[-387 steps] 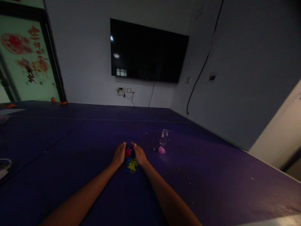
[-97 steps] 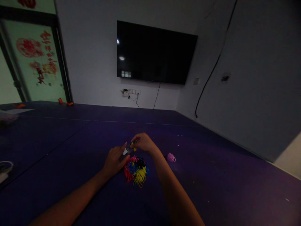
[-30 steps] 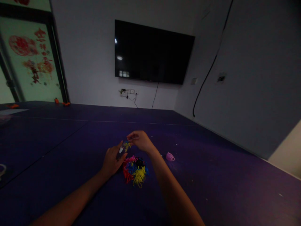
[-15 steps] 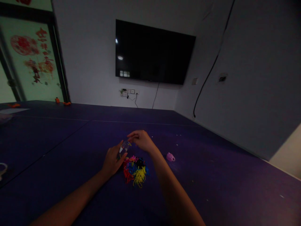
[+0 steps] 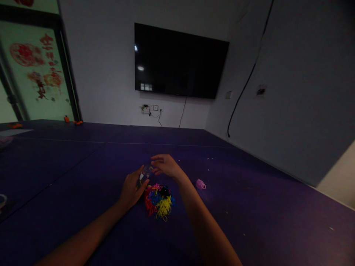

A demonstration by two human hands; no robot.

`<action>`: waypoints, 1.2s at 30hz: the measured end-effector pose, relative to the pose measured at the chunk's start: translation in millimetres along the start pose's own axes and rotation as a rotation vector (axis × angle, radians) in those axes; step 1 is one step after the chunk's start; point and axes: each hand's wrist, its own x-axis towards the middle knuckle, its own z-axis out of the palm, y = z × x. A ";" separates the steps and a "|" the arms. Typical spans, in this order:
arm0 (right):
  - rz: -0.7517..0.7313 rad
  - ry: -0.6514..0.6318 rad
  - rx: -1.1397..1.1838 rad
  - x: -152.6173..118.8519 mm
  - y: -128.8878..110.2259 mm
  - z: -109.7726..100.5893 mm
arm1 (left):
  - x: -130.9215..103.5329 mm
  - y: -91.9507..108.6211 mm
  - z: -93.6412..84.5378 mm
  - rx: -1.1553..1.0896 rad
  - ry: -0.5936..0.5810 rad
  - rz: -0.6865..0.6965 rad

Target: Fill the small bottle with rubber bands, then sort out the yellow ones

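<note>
My left hand (image 5: 133, 187) is closed around a small clear plastic jar (image 5: 145, 173), tilted with its mouth towards the right. Something yellow shows at the jar's mouth, and a few coloured bits are visible inside. Beside that mouth hovers my right hand (image 5: 165, 165), its fingers bent and apart, with nothing visible in them. Below both hands lies a loose pile of coloured elastic bands (image 5: 160, 201), red, pink, blue, black and yellow. A pink lid with a loop handle (image 5: 200, 184) rests to the right of my right forearm.
The purple mat (image 5: 266, 207) carries small white scraps. A white ring-shaped thing (image 5: 2, 200) is cut off at the left edge. Orange objects (image 5: 78, 122) and a pale sheet (image 5: 16, 132) lie far left. A television (image 5: 180, 61) hangs on the wall; a black cable (image 5: 244, 88) runs down beside it.
A yellow band at my right fingertips is now at the jar's mouth, and those fingers have parted and drawn slightly back. My left hand keeps its hold on the jar.
</note>
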 end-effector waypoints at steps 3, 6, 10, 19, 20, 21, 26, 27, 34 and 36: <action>-0.025 0.052 0.038 0.4 -3.7 -0.9 | -0.4 -0.9 0.3 0.000 0.001 0.007; -0.057 0.049 0.034 -0.8 -6.9 -2.7 | -1.3 -3.6 2.2 0.002 0.009 0.021; -0.141 -0.013 -0.065 -3.1 -8.1 -2.9 | -1.0 -5.1 3.0 0.011 0.010 0.039; -0.198 0.035 -0.312 -6.7 -7.4 -1.0 | 0.5 0.7 -0.5 0.027 -0.030 0.040; -0.199 0.025 -0.329 -6.6 -7.5 -0.8 | 0.4 0.8 -0.3 0.024 -0.030 0.045; -0.209 0.014 -0.345 -6.4 -7.7 -0.6 | 0.3 0.8 -0.1 0.020 -0.029 0.049; -0.334 -0.004 -0.432 -6.3 -8.5 -1.0 | 0.2 0.1 0.3 0.002 -0.027 0.036; -0.340 -0.002 -0.443 -6.5 -8.5 -1.4 | 0.3 -0.1 0.3 -0.005 -0.028 0.033; -0.269 0.031 -0.348 -5.9 -5.6 0.7 | -1.0 -1.5 1.7 -0.025 -0.022 0.021; -0.265 0.024 -0.327 -4.4 -4.9 1.3 | -1.0 -1.7 2.0 -0.024 -0.016 0.026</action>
